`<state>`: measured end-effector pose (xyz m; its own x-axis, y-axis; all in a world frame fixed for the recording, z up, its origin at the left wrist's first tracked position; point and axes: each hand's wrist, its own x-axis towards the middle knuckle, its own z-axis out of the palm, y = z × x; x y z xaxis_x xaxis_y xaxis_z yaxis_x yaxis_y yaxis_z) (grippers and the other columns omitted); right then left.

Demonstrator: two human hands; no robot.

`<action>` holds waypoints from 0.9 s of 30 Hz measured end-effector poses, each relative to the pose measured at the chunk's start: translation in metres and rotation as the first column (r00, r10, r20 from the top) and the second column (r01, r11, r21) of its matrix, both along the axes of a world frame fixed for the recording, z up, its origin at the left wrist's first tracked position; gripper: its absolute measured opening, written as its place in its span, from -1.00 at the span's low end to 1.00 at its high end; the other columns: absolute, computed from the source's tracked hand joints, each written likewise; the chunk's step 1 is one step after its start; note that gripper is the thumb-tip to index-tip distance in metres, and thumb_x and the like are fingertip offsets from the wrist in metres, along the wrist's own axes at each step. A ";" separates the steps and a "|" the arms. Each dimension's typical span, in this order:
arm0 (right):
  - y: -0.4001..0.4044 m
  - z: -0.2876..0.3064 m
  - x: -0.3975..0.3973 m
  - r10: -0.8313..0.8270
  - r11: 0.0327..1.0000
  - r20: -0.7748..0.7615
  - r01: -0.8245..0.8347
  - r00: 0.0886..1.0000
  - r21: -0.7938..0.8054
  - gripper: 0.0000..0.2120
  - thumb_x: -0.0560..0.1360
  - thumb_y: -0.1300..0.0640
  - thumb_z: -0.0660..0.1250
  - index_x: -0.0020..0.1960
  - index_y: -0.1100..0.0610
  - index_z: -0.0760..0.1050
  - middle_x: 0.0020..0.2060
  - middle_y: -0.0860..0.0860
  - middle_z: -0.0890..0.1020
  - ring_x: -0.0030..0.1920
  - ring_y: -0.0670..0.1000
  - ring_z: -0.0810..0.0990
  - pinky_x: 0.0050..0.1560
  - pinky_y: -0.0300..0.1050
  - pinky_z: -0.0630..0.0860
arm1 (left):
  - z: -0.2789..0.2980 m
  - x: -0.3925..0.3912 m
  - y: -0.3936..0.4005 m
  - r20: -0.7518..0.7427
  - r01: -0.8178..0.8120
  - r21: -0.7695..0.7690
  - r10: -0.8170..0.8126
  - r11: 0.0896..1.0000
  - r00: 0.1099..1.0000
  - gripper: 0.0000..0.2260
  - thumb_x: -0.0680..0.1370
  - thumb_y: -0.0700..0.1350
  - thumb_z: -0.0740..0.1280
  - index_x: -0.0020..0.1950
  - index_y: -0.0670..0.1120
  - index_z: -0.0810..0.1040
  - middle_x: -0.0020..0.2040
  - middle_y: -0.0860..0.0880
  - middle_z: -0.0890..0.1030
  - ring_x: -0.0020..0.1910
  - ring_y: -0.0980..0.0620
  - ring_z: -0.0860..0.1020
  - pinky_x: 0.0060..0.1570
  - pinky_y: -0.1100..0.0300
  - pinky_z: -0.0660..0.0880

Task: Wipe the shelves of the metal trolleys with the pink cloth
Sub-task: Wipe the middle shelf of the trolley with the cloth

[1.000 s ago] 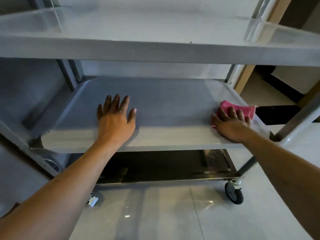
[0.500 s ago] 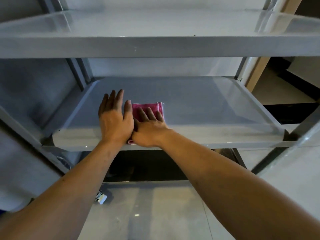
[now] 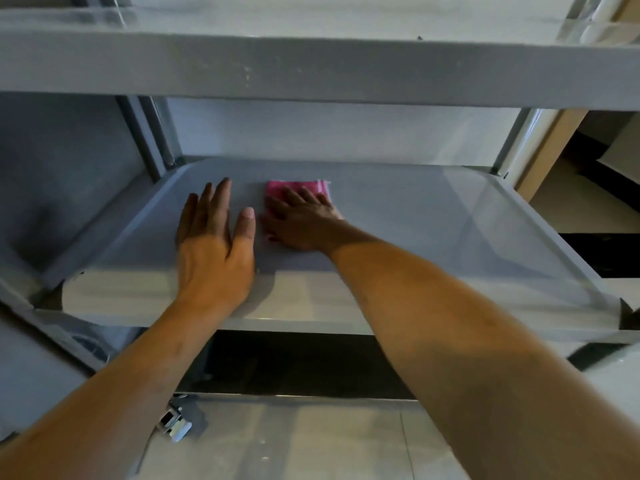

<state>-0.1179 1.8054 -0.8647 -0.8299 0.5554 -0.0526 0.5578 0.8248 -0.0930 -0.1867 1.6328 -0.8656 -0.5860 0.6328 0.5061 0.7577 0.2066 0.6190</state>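
A metal trolley fills the view, and its middle shelf [image 3: 433, 230] lies in front of me. The folded pink cloth [image 3: 294, 187] lies flat on that shelf, left of centre and towards the back. My right hand [image 3: 301, 220] presses on the cloth with straight fingers and covers most of it. My left hand [image 3: 213, 244] rests flat on the bare shelf just left of the cloth, fingers spread, thumb close to my right hand.
The top shelf [image 3: 311, 67] hangs low over my arms. A dark bottom shelf [image 3: 294, 365] sits below, with a caster wheel [image 3: 175, 422] on the tiled floor. Upright posts stand at the back corners. A doorway opens at the right.
My right hand slid the cloth from the shelf's right edge leftwards to my left hand, then pushed it away from me towards the back. My left hand stayed flat on the shelf.
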 end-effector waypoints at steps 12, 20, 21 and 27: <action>0.063 -0.005 0.241 -0.493 0.870 0.065 0.493 0.868 0.018 -0.32 0.62 -0.40 -0.14 0.66 -0.19 -0.19 0.66 -0.02 -0.17 0.64 0.14 -0.19 0.60 0.25 -0.22 | 0.001 0.021 0.004 -0.265 0.031 -0.270 -0.105 0.962 0.959 -0.38 0.62 0.31 -0.13 0.64 0.10 -0.04 0.64 -0.09 0.13 0.61 -0.13 0.04 0.56 -0.17 0.01; 0.015 -0.008 0.284 -0.548 0.834 0.134 0.551 0.826 0.015 -0.31 0.59 -0.41 -0.21 0.65 -0.22 -0.22 0.65 -0.02 -0.24 0.62 0.17 -0.30 0.57 0.37 -0.24 | 0.000 0.023 -0.005 -0.233 -0.007 -0.233 -0.049 0.973 0.971 -0.44 0.69 0.19 -0.05 0.63 -0.04 0.13 0.58 -0.18 0.27 0.59 -0.21 0.14 0.55 -0.18 0.08; 0.005 -0.007 0.278 -0.566 0.821 0.107 0.571 0.817 -0.017 -0.32 0.59 -0.43 -0.21 0.64 -0.23 -0.24 0.65 -0.03 -0.24 0.62 0.15 -0.30 0.57 0.35 -0.26 | 0.000 0.023 -0.005 -0.236 -0.010 -0.231 -0.046 0.973 0.971 -0.44 0.69 0.20 -0.06 0.62 -0.04 0.15 0.57 -0.18 0.28 0.58 -0.21 0.14 0.55 -0.18 0.08; -0.071 -0.005 0.196 -0.376 0.924 -0.003 0.375 0.927 -0.073 -0.31 0.58 -0.45 -0.27 0.63 -0.24 -0.28 0.64 -0.02 -0.26 0.61 0.17 -0.32 0.56 0.27 -0.34 | 0.002 0.025 -0.008 -0.192 0.022 -0.201 -0.062 0.979 0.980 -0.40 0.65 0.21 -0.08 0.61 -0.06 0.20 0.56 -0.18 0.32 0.57 -0.20 0.17 0.55 -0.13 0.08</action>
<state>0.0780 1.7345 -0.8698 -0.5625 0.8218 -0.0906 0.8232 0.5464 -0.1541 -0.1618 1.6252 -0.8637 -0.4586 0.7534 0.4713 0.8707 0.2748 0.4079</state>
